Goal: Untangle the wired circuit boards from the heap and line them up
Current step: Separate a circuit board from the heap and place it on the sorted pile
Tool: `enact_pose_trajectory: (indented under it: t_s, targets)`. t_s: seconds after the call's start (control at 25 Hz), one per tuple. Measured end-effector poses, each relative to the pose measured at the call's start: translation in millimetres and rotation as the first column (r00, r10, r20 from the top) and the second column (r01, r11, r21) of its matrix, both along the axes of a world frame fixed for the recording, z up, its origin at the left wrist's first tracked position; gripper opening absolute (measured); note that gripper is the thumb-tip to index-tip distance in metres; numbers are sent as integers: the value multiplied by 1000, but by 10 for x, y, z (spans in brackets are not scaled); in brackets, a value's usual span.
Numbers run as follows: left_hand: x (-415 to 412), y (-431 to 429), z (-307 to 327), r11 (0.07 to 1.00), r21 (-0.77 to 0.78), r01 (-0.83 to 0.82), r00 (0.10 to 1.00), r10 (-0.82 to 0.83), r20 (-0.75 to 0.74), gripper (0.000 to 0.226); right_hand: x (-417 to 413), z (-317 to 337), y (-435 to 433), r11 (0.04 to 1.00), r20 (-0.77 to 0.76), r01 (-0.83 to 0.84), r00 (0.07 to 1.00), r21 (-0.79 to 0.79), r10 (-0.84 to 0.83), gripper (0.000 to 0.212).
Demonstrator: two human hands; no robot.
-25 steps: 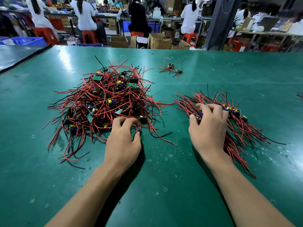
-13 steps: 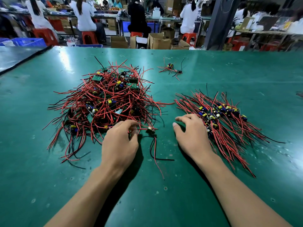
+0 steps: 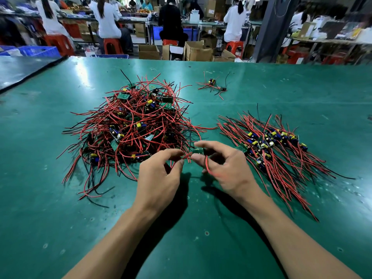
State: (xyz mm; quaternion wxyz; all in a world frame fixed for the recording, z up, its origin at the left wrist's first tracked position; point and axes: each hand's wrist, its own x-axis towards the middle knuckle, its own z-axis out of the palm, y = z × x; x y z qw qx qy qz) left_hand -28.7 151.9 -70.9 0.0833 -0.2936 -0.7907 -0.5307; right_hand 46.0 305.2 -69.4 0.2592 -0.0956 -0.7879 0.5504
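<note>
A tangled heap [image 3: 132,125] of small green circuit boards with red and black wires lies left of centre on the green table [image 3: 261,87]. To the right, a row of lined-up boards [image 3: 275,141] lies with wires fanned out. Between them, my left hand [image 3: 159,178] pinches the red wire ends of one wired board [image 3: 198,151]. My right hand [image 3: 223,168] holds that same board, fingers curled around its red wires, which hang over the palm. The board itself is mostly hidden by my fingers.
A small loose cluster of boards [image 3: 213,86] lies farther back on the table. A darker table [image 3: 24,69] adjoins at the far left. Beyond the far edge, people sit on red stools among cardboard boxes and blue crates.
My left hand pulled one board out of the heap's near edge. My right hand left the lined-up row, moved left and took hold of it; both hands now hold it above the table.
</note>
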Motion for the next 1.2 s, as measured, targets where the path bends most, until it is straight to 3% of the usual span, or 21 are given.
enact_pose_trajectory:
  t_s: [0.16,0.28,0.36,0.44,0.52,0.6,0.72,0.84,0.92,1.0,1.12,1.2]
  targets:
    - [43,7,67,986,-43,162,977,-155,146,23,13,99,5,974,-71,-32,997,-226,16,25]
    - [66,9,128,935,82,346,811,-342,475,22,36,170,49,910,-6,-99,994,-403,105,30]
    - [63,6,142,906,130,403,714,-400,575,23,45,203,68,868,58,-134,981,-478,183,24]
    - [67,-4,163,868,185,461,631,-467,619,17,57,217,82,775,62,-170,963,-609,261,19]
    - [68,-29,184,812,295,504,489,-550,677,18,72,231,89,655,5,-204,953,-728,302,14]
    - [61,-48,190,762,369,531,365,-599,713,23,73,240,70,598,-31,-198,960,-777,277,11]
    - [41,-50,161,710,427,560,270,-644,716,28,42,210,56,534,-29,-150,973,-832,228,15]
    - [23,-74,146,647,501,574,165,-691,704,30,36,225,65,431,-44,-175,954,-885,298,24]
    - [29,-76,154,632,524,570,163,-713,682,27,65,264,60,396,-22,-208,905,-894,426,18]
    - [50,-37,161,687,497,531,263,-690,674,21,86,267,20,472,56,-217,865,-855,499,13]
    - [79,20,130,780,457,429,411,-618,670,27,41,213,-56,604,112,-184,901,-775,418,23]
    - [85,25,114,787,477,391,417,-614,670,16,10,167,-91,606,102,-153,926,-781,364,26]
